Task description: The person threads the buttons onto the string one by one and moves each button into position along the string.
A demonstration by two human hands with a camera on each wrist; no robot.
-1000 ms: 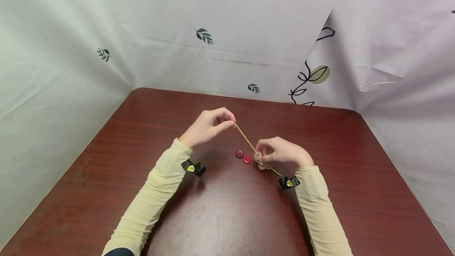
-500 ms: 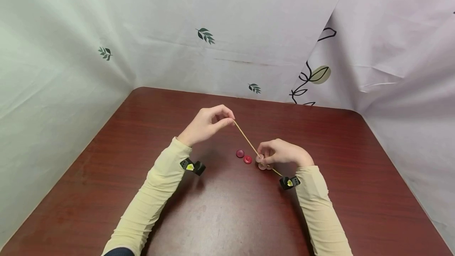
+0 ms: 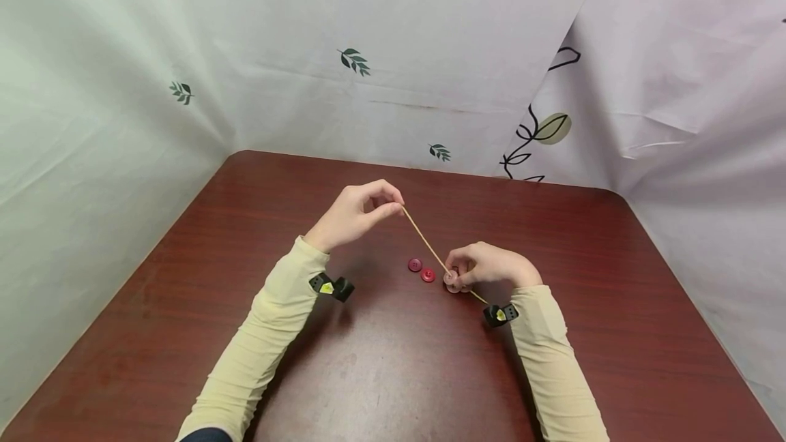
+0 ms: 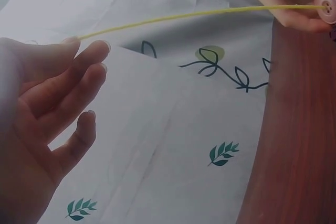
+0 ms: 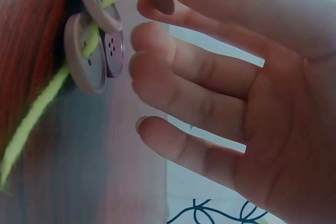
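Note:
My left hand (image 3: 356, 215) pinches the upper end of a yellow string (image 3: 426, 241) between thumb and forefinger, raised above the table. From there the string slants down to my right hand (image 3: 488, 264), whose thumb and forefinger pinch a pale pink button (image 4: 328, 8). The string passes through that button. Two more pale buttons (image 5: 97, 3) hang on the string just below, seen in the right wrist view, and the string's tail (image 5: 32, 121) runs on past them. To the left lie a red button (image 3: 428, 275) and a purple button (image 3: 415, 264) on the tabletop.
The brown wooden table (image 3: 368, 374) has a pale cloth (image 3: 276, 114) with leaf prints hanging behind and at its sides. A small dark camera (image 3: 334, 288) is strapped to the left wrist, another camera (image 3: 499, 315) to the right.
My right hand has brought the held button slightly down and to the right, closer to the other pale buttons. My left hand has risen a little, still pinching the string.

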